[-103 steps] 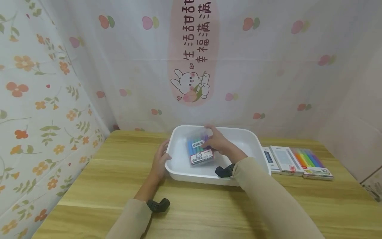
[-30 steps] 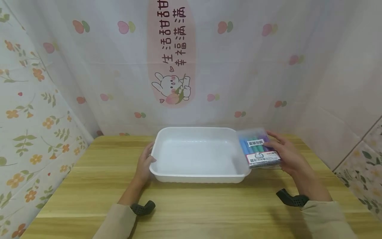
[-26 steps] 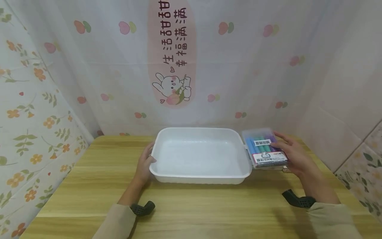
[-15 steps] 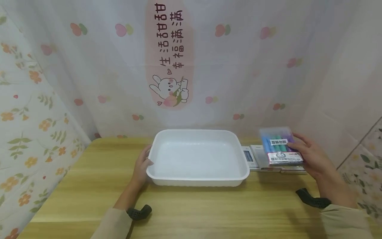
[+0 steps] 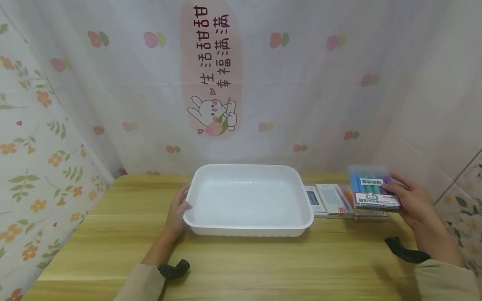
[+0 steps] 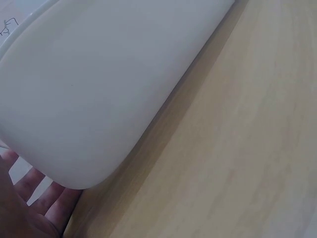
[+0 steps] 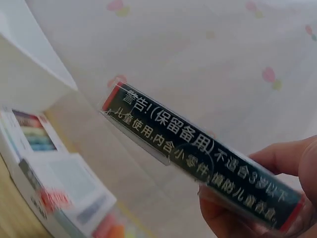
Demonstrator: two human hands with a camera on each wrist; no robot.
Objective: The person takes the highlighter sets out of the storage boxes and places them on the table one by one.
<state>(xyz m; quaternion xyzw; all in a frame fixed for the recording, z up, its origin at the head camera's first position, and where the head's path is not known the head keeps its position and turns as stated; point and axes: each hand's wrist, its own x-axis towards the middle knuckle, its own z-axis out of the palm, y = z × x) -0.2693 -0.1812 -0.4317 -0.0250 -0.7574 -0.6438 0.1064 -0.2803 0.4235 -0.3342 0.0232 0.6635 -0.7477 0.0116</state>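
My right hand (image 5: pixel 418 207) holds a clear pack of highlighters (image 5: pixel 369 189) by its right side, thumb on top. Blue, green and purple pens show through the plastic. In the right wrist view the pack's dark end label (image 7: pixel 198 153) faces the camera, and the fingers (image 7: pixel 282 157) wrap its far side. The pack is raised above the row of flat boxes at the right of the table. My left hand (image 5: pixel 176 211) grips the left rim of a white tray (image 5: pixel 248 205), thumb over the edge. In the left wrist view its fingers (image 6: pixel 54 198) lie against the tray's outer wall.
Right of the tray lie a white box with a dark window (image 5: pixel 315 201), a white box with a red sticker (image 5: pixel 334 201) and a rainbow-coloured pack (image 5: pixel 370 215), partly hidden under the held pack. A patterned curtain (image 5: pixel 263 104) hangs behind the wooden table (image 5: pixel 233 267).
The highlighters have been lifted from inside the tray and carried right, past its right rim and over the flat boxes. The left hand has stayed at the tray's left rim.
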